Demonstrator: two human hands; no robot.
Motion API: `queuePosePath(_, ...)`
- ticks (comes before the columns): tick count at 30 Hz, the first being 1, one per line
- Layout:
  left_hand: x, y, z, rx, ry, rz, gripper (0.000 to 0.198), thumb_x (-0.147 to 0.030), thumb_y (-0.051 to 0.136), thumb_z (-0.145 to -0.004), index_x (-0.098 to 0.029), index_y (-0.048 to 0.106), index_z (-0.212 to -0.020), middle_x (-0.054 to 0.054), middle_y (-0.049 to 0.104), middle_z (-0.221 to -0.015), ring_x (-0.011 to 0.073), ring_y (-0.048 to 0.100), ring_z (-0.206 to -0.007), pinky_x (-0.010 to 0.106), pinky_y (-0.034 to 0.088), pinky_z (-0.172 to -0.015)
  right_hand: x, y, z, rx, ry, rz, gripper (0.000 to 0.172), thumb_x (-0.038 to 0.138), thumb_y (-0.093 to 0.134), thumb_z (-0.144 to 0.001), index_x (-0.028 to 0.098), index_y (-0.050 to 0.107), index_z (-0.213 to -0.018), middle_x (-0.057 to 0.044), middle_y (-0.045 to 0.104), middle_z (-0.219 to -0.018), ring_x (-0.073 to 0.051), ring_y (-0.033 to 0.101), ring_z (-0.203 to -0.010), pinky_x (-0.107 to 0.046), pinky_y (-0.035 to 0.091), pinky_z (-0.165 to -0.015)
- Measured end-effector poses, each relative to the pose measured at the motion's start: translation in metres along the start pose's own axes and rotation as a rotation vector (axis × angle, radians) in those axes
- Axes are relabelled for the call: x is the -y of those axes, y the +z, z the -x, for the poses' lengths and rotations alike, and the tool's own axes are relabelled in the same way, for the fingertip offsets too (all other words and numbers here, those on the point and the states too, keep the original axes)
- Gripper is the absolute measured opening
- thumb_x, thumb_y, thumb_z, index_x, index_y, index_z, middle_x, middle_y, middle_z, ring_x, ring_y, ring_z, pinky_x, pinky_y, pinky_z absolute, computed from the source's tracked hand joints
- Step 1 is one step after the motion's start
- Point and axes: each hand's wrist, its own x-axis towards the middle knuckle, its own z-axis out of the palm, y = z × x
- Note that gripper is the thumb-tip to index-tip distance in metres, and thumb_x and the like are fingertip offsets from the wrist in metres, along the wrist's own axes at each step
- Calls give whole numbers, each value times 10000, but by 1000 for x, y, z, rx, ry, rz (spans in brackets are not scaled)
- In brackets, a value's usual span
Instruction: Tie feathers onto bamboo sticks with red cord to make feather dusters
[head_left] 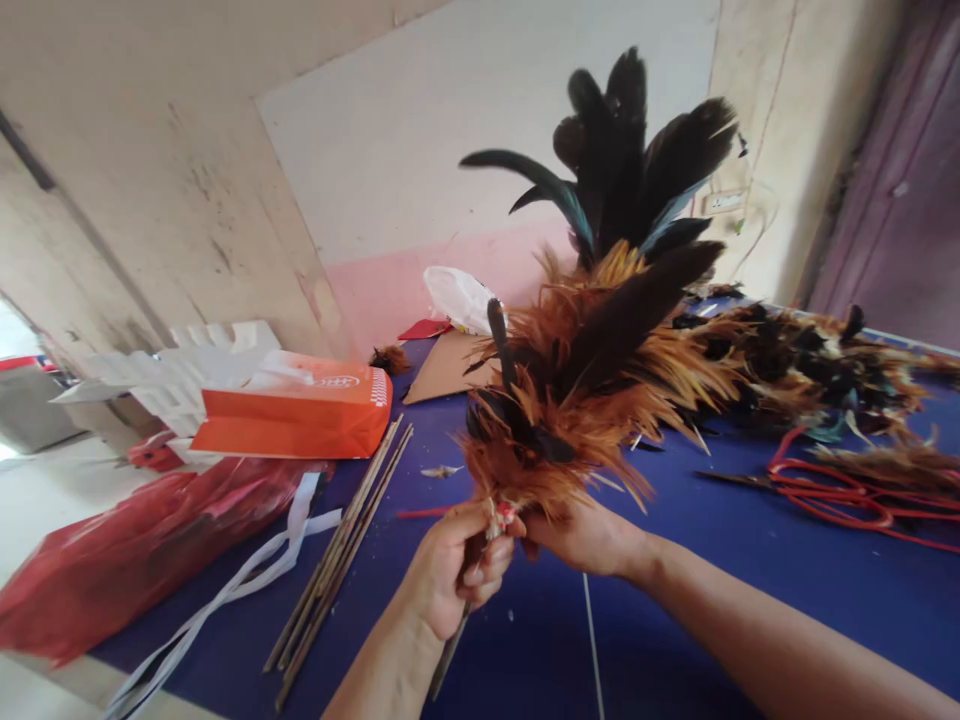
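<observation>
We hold a feather duster (577,390) upright above the blue bench (525,650), its brown plumes below and long black ones on top. Our left hand (466,568) is curled around its stick (450,655), just under the feathers, with a bit of red (505,513) showing above the thumb. Our right hand (589,535) is against the base of the duster's plumes; its fingertips are hidden, so we cannot tell what they pinch.

To the left of the duster we see an orange-and-white bag (300,410) with a white logo and small lettering, too blurred for us to read. Nearer us on that side are bare sticks (341,560), white strips (225,600) and a red plastic bag (135,550). Behind the duster lies cardboard (444,370). To its right we find a heap of loose feathers (810,370), a dark blade (731,481) and red loops (862,508).
</observation>
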Motion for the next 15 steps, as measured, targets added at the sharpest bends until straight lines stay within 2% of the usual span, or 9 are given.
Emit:
queuePosePath(3, -1, 0, -1, -62, 78, -44, 231, -319, 604, -685, -91, 638, -668, -54, 404, -429, -7, 195, -296, 143, 79, -297, -14, -3, -4, -165, -116, 19, 166, 219, 462, -812, 141, 608, -810, -18, 611, -759, -110, 548, -685, -219, 449, -651)
queuePosePath(5, 0, 0, -3, -150, 188, -92, 243, -345, 616, -694, -102, 624, -673, -42, 448, -459, -1, 236, -305, 143, 93, -302, -23, -5, -6, -214, -88, 26, 188, 261, 492, -806, 141, 637, -813, -16, 615, -756, -114, 537, -689, -214, 433, -637)
queuePosePath(9, 2, -1, -7, -291, 365, -198, 283, -387, 643, -695, -121, 570, -630, -3, 541, -556, 13, 319, -346, 145, 125, -313, -25, -9, -5, -237, 139, 87, 250, 333, 517, -780, 138, 649, -696, 27, 501, -541, -77, 397, -494, -189, 311, -458)
queuePosePath(12, 3, 1, -7, -356, 418, -269, 293, -396, 658, -685, -117, 578, -642, -9, 531, -553, 11, 315, -357, 146, 142, -321, -20, -9, -2, -235, 175, 71, 249, 331, 521, -769, 133, 653, -695, 35, 465, -522, -64, 348, -475, -184, 269, -434)
queuePosePath(15, 0, 2, -5, -392, 436, -287, 299, -401, 664, -676, -117, 585, -621, -52, 437, -442, 11, 282, -341, 145, 147, -323, -19, -13, 0, -116, 234, -26, 248, 321, 518, -771, 125, 670, -760, 43, 456, -515, -48, 336, -444, -173, 253, -414)
